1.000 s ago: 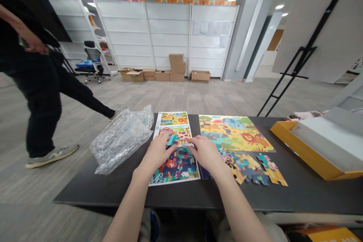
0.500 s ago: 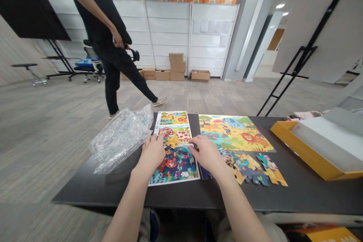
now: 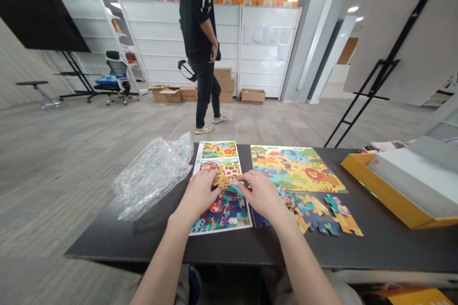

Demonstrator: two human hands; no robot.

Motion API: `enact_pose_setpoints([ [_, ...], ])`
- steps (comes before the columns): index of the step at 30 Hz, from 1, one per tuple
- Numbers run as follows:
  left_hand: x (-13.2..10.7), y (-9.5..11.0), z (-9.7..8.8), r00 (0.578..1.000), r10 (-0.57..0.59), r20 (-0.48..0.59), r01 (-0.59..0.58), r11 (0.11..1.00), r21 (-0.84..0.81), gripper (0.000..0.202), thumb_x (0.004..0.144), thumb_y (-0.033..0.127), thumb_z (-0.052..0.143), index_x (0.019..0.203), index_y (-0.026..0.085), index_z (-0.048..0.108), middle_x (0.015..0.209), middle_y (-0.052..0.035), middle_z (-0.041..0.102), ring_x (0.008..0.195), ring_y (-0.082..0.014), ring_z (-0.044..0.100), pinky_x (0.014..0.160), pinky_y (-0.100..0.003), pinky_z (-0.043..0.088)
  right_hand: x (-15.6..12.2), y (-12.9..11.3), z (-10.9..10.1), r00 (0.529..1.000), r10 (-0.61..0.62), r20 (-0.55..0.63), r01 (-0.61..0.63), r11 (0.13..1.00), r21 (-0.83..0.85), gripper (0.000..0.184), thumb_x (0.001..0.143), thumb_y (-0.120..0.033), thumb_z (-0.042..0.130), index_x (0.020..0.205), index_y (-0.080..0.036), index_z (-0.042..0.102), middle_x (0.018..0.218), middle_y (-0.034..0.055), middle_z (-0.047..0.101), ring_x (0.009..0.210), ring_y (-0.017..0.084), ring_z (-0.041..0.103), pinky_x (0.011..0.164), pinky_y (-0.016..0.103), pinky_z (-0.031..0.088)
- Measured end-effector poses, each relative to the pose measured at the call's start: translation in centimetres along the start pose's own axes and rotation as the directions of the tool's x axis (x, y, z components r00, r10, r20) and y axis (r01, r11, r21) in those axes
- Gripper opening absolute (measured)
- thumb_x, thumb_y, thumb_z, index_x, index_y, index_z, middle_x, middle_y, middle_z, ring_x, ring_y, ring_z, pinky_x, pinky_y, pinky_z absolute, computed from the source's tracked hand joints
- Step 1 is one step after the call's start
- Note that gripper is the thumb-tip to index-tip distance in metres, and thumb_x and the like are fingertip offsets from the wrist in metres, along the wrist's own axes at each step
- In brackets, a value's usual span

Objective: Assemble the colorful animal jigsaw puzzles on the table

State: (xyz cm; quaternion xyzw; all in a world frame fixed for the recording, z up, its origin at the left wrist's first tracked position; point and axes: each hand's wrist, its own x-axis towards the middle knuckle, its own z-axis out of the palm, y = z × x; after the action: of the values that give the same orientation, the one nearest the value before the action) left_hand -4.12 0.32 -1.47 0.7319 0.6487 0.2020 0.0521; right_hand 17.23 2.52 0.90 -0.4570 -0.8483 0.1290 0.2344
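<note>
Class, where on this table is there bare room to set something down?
Free: the black table at front left, between the clear plastic wrapping and left forearm; also a patch between the loose jigsaw pieces and yellow box. Crowded: the printed sheet, with the left hand and right hand reaching over it, and the pieces spread beside the animal picture.

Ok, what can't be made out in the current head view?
- Left hand: whether its fingers grip anything; too small, partly hidden by the hand itself.
- Right hand: what lies under its palm; its back hides it.
- Printed sheet: part of its left side, under the left hand.
- Loose puzzle pieces: some hidden by the right wrist.
- Yellow box: cut off by the right edge.
</note>
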Motion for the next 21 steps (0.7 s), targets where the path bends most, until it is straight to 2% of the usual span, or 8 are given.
enact_pose_setpoints([
  [4, 0.2, 0.3, -0.2, 1.0, 0.021, -0.017, -0.023, 0.996, -0.088, 0.017, 0.092, 0.029, 0.059, 0.101, 0.022, 0.071, 0.111, -0.0084, 0.075, 0.109, -0.03, 0.067, 0.097, -0.044, 0.049, 0.0, 0.2, 0.1, 1.0, -0.003, -0.011, 0.003, 1.0, 0.003, 0.015, 0.097, -0.028, 0.059, 0.098, -0.021, 0.072, 0.1, 0.0069, 0.071, 0.1, 0.024, 0.064, 0.084, 0.032, 0.046],
  [6, 0.3, 0.4, -0.4, 0.995, 0.017, -0.099, -0.034, 0.984, -0.172, 0.017, 0.092, 0.028, 0.057, 0.096, 0.022, 0.072, 0.112, -0.0085, 0.075, 0.11, -0.0297, 0.066, 0.098, -0.044, 0.049, 0.0, 0.4, 0.3, 1.0, -0.004, -0.022, 0.005, 1.0, 0.008, 0.014, 0.096, -0.028, 0.06, 0.098, -0.021, 0.072, 0.099, 0.0071, 0.072, 0.1, 0.024, 0.064, 0.084, 0.032, 0.046],
  [8, 0.3, 0.6, -0.6, 0.984, -0.029, -0.173, -0.034, 0.935, -0.354, 0.016, 0.092, 0.03, 0.057, 0.095, 0.021, 0.07, 0.111, -0.0087, 0.074, 0.108, -0.0282, 0.067, 0.097, -0.043, 0.051, 0.1, 0.5, 0.4, 0.999, -0.008, -0.046, 0.01, 0.999, 0.039, 0.013, 0.095, -0.028, 0.061, 0.099, -0.021, 0.072, 0.099, 0.0076, 0.072, 0.1, 0.024, 0.064, 0.084, 0.033, 0.047],
  [10, 0.3, 1.0, -0.9, 0.984, -0.094, -0.151, -0.018, 0.79, -0.613, 0.017, 0.09, 0.034, 0.061, 0.098, 0.02, 0.066, 0.106, -0.0077, 0.075, 0.101, -0.0256, 0.07, 0.093, -0.04, 0.054, 0.2, 0.5, 0.5, 0.997, -0.009, -0.077, 0.019, 0.992, 0.125, 0.015, 0.095, -0.029, 0.061, 0.103, -0.021, 0.071, 0.1, 0.0075, 0.073, 0.095, 0.023, 0.066, 0.081, 0.032, 0.048],
  [12, 0.2, 1.6, -1.3, 0.989, -0.134, -0.066, 0.023, 0.576, -0.817, 0.026, 0.085, 0.037, 0.069, 0.103, 0.02, 0.061, 0.104, -0.0068, 0.075, 0.096, -0.0238, 0.073, 0.087, -0.038, 0.057, 0.2, 0.3, 0.4, 0.995, 0.005, -0.102, 0.023, 0.962, 0.272, 0.019, 0.095, -0.032, 0.061, 0.108, -0.021, 0.07, 0.098, 0.0062, 0.074, 0.084, 0.019, 0.067, 0.075, 0.03, 0.049],
  [15, -0.2, 2.6, -1.9, 0.989, -0.146, 0.035, 0.084, 0.347, -0.934, 0.042, 0.077, 0.037, 0.079, 0.107, 0.019, 0.055, 0.108, -0.0077, 0.075, 0.092, -0.0217, 0.074, 0.082, -0.035, 0.059, 0.3, 0.0, 0.3, 0.991, 0.057, -0.123, 0.011, 0.87, 0.493, 0.022, 0.094, -0.035, 0.061, 0.11, -0.021, 0.068, 0.093, 0.004, 0.075, 0.074, 0.016, 0.067, 0.069, 0.028, 0.05],
  [18, -0.3, 3.4, -2.2, 0.988, -0.127, 0.082, 0.115, 0.276, -0.954, 0.041, 0.078, 0.039, 0.08, 0.104, 0.018, 0.055, 0.104, -0.0072, 0.074, 0.089, -0.0202, 0.073, 0.078, -0.033, 0.06, 0.4, -0.1, 0.2, 0.984, 0.114, -0.134, -0.008, 0.789, 0.614, 0.021, 0.091, -0.034, 0.063, 0.106, -0.02, 0.068, 0.089, 0.0041, 0.075, 0.075, 0.016, 0.068, 0.068, 0.027, 0.051],
  [21, -0.3, 3.6, -2.1, 0.987, -0.127, 0.093, 0.125, 0.275, -0.953, 0.039, 0.078, 0.04, 0.078, 0.102, 0.017, 0.059, 0.098, -0.0054, 0.073, 0.085, -0.0193, 0.072, 0.077, -0.035, 0.062, 0.5, 0.0, 0.1, 0.981, 0.142, -0.131, -0.016, 0.736, 0.677, 0.018, 0.089, -0.031, 0.063, 0.102, -0.019, 0.068, 0.084, 0.0036, 0.075, 0.072, 0.016, 0.068, 0.065, 0.027, 0.05],
])
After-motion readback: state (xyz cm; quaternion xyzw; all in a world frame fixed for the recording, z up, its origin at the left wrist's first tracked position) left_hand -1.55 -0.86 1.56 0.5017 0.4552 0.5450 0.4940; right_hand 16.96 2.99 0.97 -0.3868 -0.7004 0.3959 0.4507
